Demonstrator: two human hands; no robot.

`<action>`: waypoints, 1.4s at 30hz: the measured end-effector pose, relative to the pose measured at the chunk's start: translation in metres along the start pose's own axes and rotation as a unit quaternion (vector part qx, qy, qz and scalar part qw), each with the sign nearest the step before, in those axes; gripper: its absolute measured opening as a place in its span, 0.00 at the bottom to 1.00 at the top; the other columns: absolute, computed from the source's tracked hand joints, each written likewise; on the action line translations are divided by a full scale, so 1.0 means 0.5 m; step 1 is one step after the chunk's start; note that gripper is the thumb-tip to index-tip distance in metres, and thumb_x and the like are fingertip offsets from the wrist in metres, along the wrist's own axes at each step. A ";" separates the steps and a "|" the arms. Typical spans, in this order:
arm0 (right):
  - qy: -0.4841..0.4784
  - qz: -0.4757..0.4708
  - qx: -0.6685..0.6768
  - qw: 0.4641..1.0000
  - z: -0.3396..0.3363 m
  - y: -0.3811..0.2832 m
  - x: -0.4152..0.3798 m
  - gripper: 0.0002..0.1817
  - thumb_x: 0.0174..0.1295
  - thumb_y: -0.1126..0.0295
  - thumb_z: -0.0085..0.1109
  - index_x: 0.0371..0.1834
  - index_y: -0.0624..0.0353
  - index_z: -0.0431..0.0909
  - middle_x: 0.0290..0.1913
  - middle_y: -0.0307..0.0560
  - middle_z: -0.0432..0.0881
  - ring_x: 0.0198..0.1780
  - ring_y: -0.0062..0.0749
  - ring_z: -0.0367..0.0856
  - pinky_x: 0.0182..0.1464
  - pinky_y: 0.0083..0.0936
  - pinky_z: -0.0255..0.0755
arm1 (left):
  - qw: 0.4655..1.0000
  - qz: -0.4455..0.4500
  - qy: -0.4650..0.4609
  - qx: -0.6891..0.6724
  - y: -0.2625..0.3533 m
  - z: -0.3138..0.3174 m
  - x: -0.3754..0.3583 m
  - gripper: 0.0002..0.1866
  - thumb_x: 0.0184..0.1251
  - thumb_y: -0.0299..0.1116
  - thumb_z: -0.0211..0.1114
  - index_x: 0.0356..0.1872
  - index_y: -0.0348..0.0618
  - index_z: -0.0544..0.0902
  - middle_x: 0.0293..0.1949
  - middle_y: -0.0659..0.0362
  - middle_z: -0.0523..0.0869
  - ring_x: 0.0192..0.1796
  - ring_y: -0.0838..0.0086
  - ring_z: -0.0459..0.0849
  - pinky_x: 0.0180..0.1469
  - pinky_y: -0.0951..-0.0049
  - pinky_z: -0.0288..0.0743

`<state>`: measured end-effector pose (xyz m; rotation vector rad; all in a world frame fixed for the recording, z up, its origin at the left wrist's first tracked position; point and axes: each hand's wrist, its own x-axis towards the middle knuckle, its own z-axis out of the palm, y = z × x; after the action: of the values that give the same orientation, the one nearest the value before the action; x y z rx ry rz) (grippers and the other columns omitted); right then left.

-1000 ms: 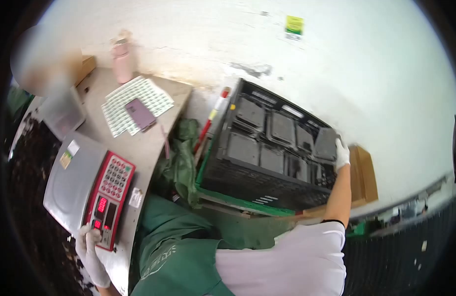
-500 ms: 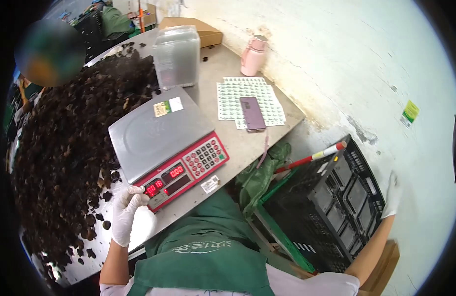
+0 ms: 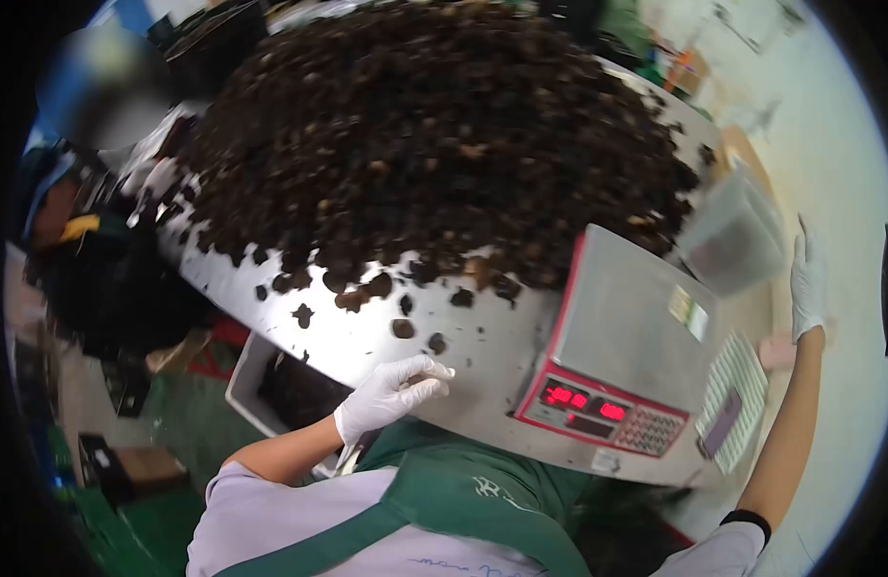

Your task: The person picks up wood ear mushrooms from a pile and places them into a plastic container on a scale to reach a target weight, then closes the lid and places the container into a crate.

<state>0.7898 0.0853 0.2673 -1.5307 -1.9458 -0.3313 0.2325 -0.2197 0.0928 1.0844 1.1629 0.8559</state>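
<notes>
So, head cam, only view here, and it's a bit smeared. The scale (image 3: 631, 322) sits at the near edge of the metal table (image 3: 352, 337), turned a little. It's got a plain grey metal plate with a couple of small labels (image 3: 689, 313) towards its right side, a red body, a keypad at the front and glowing red digits too blurry for me to read.

The left hand (image 3: 386, 397), in a white glove, is near the scale's front left corner but not touching it. Fingers are loosely curled, thumb and forefinger pointing at the scale with a thin gap between them, nothing visible in there.

The right hand (image 3: 808, 284), gloved too, is up against or close to the wall (image 3: 848, 144), can't tell which. Its fingers look straight and pressed together. Just beside it are the clear plastic boxes (image 3: 734, 236), cloudy and tilted in this view, behind the scale.

Big heap of dark brown, crinkly pieces (image 3: 434, 144) across the table, with loose ones scattered in front. A purple phone (image 3: 721, 423) lies on the sticker sheets (image 3: 747, 385) right of the scale.
</notes>
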 end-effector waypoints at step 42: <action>-0.076 -0.034 -0.016 0.996 0.039 -0.521 -0.504 0.20 0.70 0.58 0.61 0.60 0.55 0.79 0.60 0.44 0.78 0.64 0.43 0.73 0.75 0.50 0.59 | 0.777 0.142 0.344 0.507 -0.086 -0.206 0.125 0.24 0.59 0.43 0.75 0.57 0.54 0.85 0.61 0.51 0.78 0.62 0.53 0.75 0.59 0.56 0.73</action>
<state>0.5701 -0.1765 0.1450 -1.5511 -2.1231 -0.2833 0.1444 -0.1516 0.0296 1.9424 2.2650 0.8812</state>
